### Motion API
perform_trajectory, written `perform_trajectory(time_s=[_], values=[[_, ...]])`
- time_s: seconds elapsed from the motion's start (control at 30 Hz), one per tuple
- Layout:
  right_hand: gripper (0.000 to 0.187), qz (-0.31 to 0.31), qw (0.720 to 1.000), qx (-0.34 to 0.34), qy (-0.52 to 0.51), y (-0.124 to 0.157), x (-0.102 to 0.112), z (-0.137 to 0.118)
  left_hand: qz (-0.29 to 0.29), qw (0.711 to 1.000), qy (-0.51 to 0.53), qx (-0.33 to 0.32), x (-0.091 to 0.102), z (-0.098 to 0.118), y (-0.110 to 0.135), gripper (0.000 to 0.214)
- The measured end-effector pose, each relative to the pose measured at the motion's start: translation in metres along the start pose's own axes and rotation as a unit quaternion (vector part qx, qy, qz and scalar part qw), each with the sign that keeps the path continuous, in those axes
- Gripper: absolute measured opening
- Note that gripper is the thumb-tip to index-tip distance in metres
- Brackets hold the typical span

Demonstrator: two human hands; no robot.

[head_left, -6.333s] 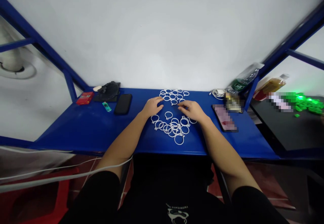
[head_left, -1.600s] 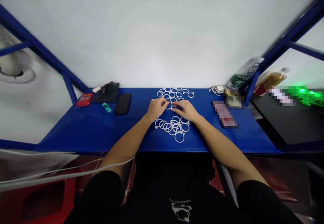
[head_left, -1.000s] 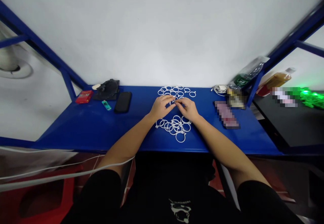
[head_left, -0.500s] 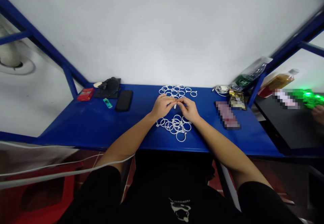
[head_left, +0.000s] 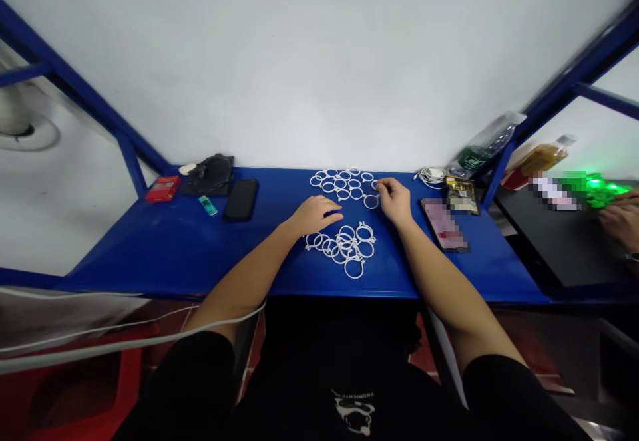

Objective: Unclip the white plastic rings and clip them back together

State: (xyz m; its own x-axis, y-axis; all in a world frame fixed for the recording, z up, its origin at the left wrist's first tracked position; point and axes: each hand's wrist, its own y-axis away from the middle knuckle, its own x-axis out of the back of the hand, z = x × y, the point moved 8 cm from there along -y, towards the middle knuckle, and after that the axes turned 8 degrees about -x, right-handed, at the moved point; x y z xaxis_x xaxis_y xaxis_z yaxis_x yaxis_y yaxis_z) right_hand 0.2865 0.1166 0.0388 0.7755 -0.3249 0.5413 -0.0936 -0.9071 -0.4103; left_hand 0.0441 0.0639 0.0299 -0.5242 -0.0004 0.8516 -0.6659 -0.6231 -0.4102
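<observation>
1. Left arm (head_left: 252,271) and right arm (head_left: 446,285) stretch forward, angled inward.
2. Left hand (head_left: 315,215): palm down, fingers (head_left: 327,205) pointing right, thumb (head_left: 334,217) spread from them.
3. Right hand (head_left: 396,201): slightly farther forward, fingers bent leftward, tips close together.
4. Both hands are clearly apart.

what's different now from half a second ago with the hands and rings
The hands have parted: the left hand drew back left, its fingers apart, and the right hand moved right. The white ring at the near right of the far rings appears to be the one both hands pinched; whether the right hand touches it is unclear. The near rings, black phone and red box stayed put.
</observation>
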Motion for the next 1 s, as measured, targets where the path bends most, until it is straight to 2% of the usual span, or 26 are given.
perform_trajectory(time_s=[0.1,0.23,0.37,0.43,0.6,0.7,0.87,1.0], values=[[0.026,-0.028,0.998,-0.056,0.02,-0.008,0.0,0.019,-0.04,0.999,0.01,-0.004,-0.006,0.0,0.002,0.035],[0.026,-0.067,0.993,-0.041,0.083,-0.012,0.005,0.018,-0.067,0.998,0.016,-0.002,-0.007,0.004,0.002,0.046],[0.026,-0.204,0.971,0.0,0.126,-0.001,-0.005,0.008,-0.081,0.997,0.008,0.003,-0.008,0.004,0.001,0.051],[0.027,-0.242,0.96,0.012,0.141,0.004,-0.01,0.005,-0.084,0.996,0.002,0.003,-0.008,0.003,0.001,0.047],[0.032,-0.185,0.97,0.026,0.152,0.003,-0.006,-0.003,-0.087,0.996,-0.008,0.011,-0.009,-0.001,0.001,0.036],[0.033,-0.169,0.974,0.029,0.146,0.001,-0.004,-0.004,-0.078,0.997,-0.002,0.01,-0.009,0.002,0.001,0.039],[0.026,-0.177,0.975,0.058,0.118,0.005,-0.009,-0.009,-0.083,0.996,0.015,-0.004,-0.017,0.018,-0.001,0.047],[0.024,-0.203,0.971,0.072,0.103,0.01,-0.017,-0.013,-0.09,0.996,0.016,-0.006,-0.021,0.02,-0.002,0.028]])
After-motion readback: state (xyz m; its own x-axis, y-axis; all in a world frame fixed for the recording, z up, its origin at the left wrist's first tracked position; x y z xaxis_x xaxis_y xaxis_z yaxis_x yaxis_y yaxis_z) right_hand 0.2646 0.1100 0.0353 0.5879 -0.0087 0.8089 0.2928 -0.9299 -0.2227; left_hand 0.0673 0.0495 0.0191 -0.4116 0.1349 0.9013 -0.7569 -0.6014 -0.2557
